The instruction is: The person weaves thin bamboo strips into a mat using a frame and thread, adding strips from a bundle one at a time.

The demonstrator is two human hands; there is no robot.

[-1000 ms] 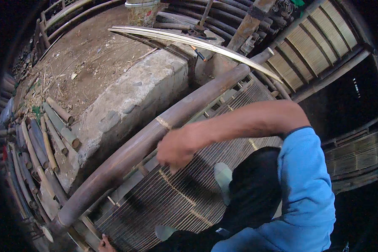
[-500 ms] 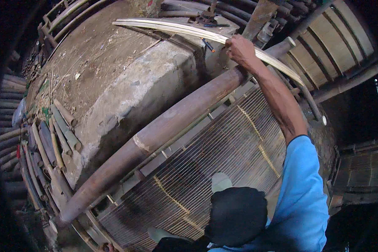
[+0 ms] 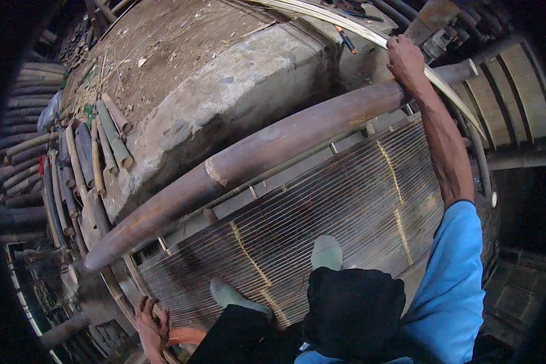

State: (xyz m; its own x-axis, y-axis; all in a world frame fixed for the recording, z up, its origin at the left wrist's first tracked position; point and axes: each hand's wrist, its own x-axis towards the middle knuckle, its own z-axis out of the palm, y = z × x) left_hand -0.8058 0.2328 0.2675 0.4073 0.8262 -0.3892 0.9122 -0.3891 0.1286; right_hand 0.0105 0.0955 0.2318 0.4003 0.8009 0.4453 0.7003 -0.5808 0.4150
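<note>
Dirt floor [image 3: 188, 27] across the upper left of the frame, with a rough concrete ledge [image 3: 224, 94] running diagonally through the upper middle. Short cut bamboo lengths [image 3: 114, 130] at left, darker stacked poles [image 3: 30, 118] at the far left edge. Ribbed slat panel [image 3: 520, 100] at upper right.

Right hand [image 3: 405, 60]: upper right, fingers closed around a bundle of pale split strips [image 3: 358, 28]. Bundle bows from the top edge down toward the right, past the far end of a thick brown bamboo pole [image 3: 273, 142]. My wrist overlaps that pole; can't tell if it touches.

Left hand [image 3: 151, 327]: lower left, by the near corner of the slat mat [image 3: 321, 197]. Fingers bent and partly spread. Orange strand bundle [image 3: 187, 335] right beside it; can't tell whether I've got hold of it.

Mat takes up the center, parallel thin slats with two yellow binding lines [image 3: 401, 227] across them. Both my grey-covered feet [image 3: 327, 252] show over it, lower middle. Orange-and-black tool [image 3: 347, 40] on the concrete, just below the strips, top of frame.
</note>
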